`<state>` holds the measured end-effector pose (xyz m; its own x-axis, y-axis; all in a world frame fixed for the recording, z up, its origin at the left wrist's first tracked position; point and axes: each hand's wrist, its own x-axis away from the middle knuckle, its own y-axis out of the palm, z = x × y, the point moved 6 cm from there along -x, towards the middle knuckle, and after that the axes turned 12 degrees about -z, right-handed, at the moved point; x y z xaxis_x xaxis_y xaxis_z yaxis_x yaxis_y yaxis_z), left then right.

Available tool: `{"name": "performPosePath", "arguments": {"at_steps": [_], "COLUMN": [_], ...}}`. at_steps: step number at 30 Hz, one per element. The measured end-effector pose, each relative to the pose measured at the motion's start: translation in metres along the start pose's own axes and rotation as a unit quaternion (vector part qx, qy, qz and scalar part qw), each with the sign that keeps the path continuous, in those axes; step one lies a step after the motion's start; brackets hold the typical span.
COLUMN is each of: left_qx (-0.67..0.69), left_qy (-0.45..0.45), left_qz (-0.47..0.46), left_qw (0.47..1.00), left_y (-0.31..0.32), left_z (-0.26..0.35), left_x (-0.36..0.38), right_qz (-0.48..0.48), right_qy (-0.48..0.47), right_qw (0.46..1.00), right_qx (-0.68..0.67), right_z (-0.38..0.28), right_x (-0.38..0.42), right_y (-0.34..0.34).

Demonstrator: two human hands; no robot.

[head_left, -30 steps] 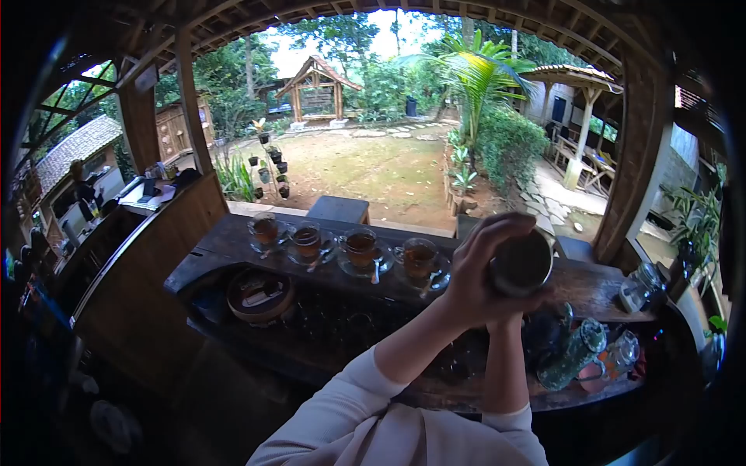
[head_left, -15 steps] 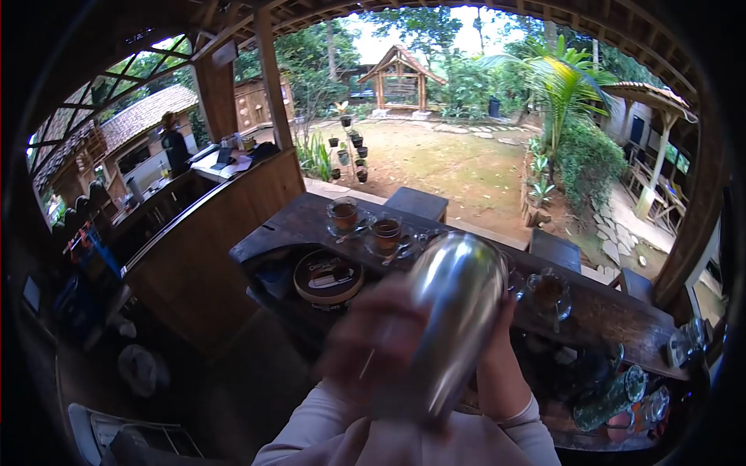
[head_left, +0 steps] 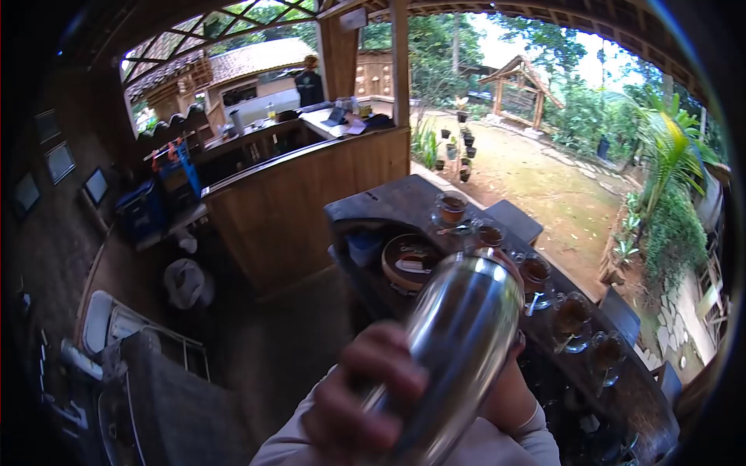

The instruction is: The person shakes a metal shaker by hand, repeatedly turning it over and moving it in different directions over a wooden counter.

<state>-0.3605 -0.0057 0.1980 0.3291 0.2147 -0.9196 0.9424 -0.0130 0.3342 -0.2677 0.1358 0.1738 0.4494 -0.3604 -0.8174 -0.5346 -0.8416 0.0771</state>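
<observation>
A large silver metal cylinder (head_left: 458, 334) is tilted close in front of my chest, its top end pointing away. My left hand (head_left: 361, 388) is at its left side, fingers curled against the metal and blurred. Wrapped round the far right side near the top is my right hand (head_left: 509, 342), mostly hidden behind the metal. Beyond, glass cups of brown drink, among them one cup (head_left: 451, 206) and another (head_left: 573, 312), stand on saucers with spoons along the dark wooden table (head_left: 381, 198). A round box (head_left: 409, 264) lies on a lower level.
A wooden counter (head_left: 311, 198) stands at the left, with a person (head_left: 309, 81) behind it. Dark stools (head_left: 514, 221) are at the table's far side. A white bag (head_left: 186, 283) and a metal-framed chair (head_left: 148, 326) are at the lower left.
The view has turned left, so the counter and table appear further right. The cylinder stays between both my hands, and more cups show beyond it.
</observation>
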Motion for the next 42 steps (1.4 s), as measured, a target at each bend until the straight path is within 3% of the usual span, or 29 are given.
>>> {"name": "performPosePath", "arguments": {"at_steps": [1,2,3,5,7,8,9,10,11,12,13,15,16,17,19,22,23,24,25,26,27,28,29,31,32,35,39,41,42], "left_qx": [-0.098,-0.223,-0.222,-0.251,-0.268,0.042,0.346,0.302,0.231,0.227,-0.026,-0.505,-0.306,-0.282,-0.287,-0.359,-0.187,0.0,-0.094,-0.186,-0.264,-0.249,-0.229,-0.2,-0.246,-0.245,-0.239,-0.188,-0.181], "left_qy": [-0.069,-0.142,-0.05,-0.165,-0.046,-0.238,-0.399,-0.109,0.191,0.191,0.128,-0.018,-0.008,-0.094,-0.057,-0.15,0.049,0.242,0.091,-0.062,-0.086,-0.05,-0.159,-0.005,-0.062,-0.069,-0.071,-0.179,-0.136], "left_qz": [-0.267,-0.278,-0.148,-0.166,-0.141,-0.125,-0.091,-0.075,-0.056,-0.059,-0.127,-0.233,-0.118,-0.054,-0.023,-0.195,-0.151,-0.093,-0.136,-0.176,-0.149,-0.14,-0.136,-0.135,-0.283,-0.241,-0.164,-0.138,-0.114], "left_qw": [0.956,0.923,0.963,0.939,0.952,0.962,0.845,0.944,0.952,0.953,0.983,0.831,0.945,0.953,0.956,0.9,0.969,0.966,0.982,0.965,0.949,0.957,0.951,0.97,0.925,0.937,0.954,0.956,0.967], "left_y": [-0.017,-0.013,0.006,-0.017,-0.009,-0.015,-0.008,-0.047,-0.085,-0.08,-0.065,-0.035,-0.021,-0.04,-0.032,-0.025,-0.011,-0.014,-0.024,-0.04,-0.012,-0.025,-0.041,-0.025,-0.05,-0.056,-0.057,-0.059,-0.06], "left_z": [-0.016,-0.027,-0.043,-0.074,-0.032,-0.016,0.003,0.035,0.068,0.062,0.047,-0.013,-0.036,-0.061,-0.044,0.008,0.021,0.037,0.017,-0.007,-0.017,-0.051,-0.072,-0.037,-0.024,-0.036,-0.062,-0.087,-0.08], "left_x": [-0.005,-0.021,-0.026,-0.012,-0.023,-0.04,-0.041,-0.007,0.045,0.043,0.033,-0.006,-0.03,-0.022,-0.035,-0.022,-0.013,-0.001,-0.001,0.001,-0.032,-0.025,-0.016,-0.025,-0.001,-0.005,-0.02,-0.021,-0.019], "right_qz": [0.014,0.059,0.1,0.11,0.073,0.069,-0.022,-0.072,-0.12,-0.115,-0.049,0.006,0.039,0.071,0.072,-0.038,-0.083,-0.053,-0.047,0.013,0.072,0.092,0.11,0.056,0.034,-0.039,0.122,0.193,0.196], "right_qy": [0.089,0.171,0.248,0.246,0.202,0.222,0.09,0.03,-0.032,-0.059,0.025,0.234,0.239,0.243,0.229,0.05,-0.014,-0.049,-0.046,0.086,0.215,0.203,0.187,0.159,0.136,0.041,0.202,0.235,0.204], "right_qw": [0.953,0.953,0.944,0.943,0.955,0.96,0.996,0.994,0.982,0.979,0.988,0.968,0.962,0.953,0.965,0.998,0.995,0.997,0.997,0.996,0.97,0.971,0.972,0.985,0.99,0.994,0.965,0.951,0.957], "right_qx": [-0.288,-0.243,-0.192,-0.194,-0.203,-0.154,0.01,0.078,0.144,0.156,0.143,-0.089,-0.129,-0.167,-0.101,0.03,0.056,0.036,0.038,-0.025,-0.088,-0.091,-0.094,0.035,0.008,0.09,-0.11,-0.059,-0.061], "right_z": [0.072,0.085,0.095,0.086,0.093,0.056,0.015,-0.001,-0.012,-0.008,0.002,0.073,0.091,0.1,0.068,0.002,-0.008,-0.008,0.01,0.052,0.077,0.08,0.078,0.07,0.052,-0.007,0.105,0.104,0.098], "right_x": [0.048,0.04,0.027,0.019,0.02,0.004,-0.015,-0.021,-0.023,-0.026,-0.027,-0.016,-0.012,-0.011,-0.019,-0.023,-0.02,-0.02,-0.017,-0.01,-0.005,-0.006,-0.011,-0.01,-0.019,-0.042,-0.004,0.001,0.0], "right_y": [-0.037,-0.036,-0.036,-0.018,-0.015,0.011,0.034,0.044,0.053,0.049,0.042,0.014,0.001,-0.004,0.006,0.042,0.05,0.05,0.037,0.006,-0.008,-0.014,-0.015,-0.014,0.006,0.052,-0.013,-0.009,-0.005]}}
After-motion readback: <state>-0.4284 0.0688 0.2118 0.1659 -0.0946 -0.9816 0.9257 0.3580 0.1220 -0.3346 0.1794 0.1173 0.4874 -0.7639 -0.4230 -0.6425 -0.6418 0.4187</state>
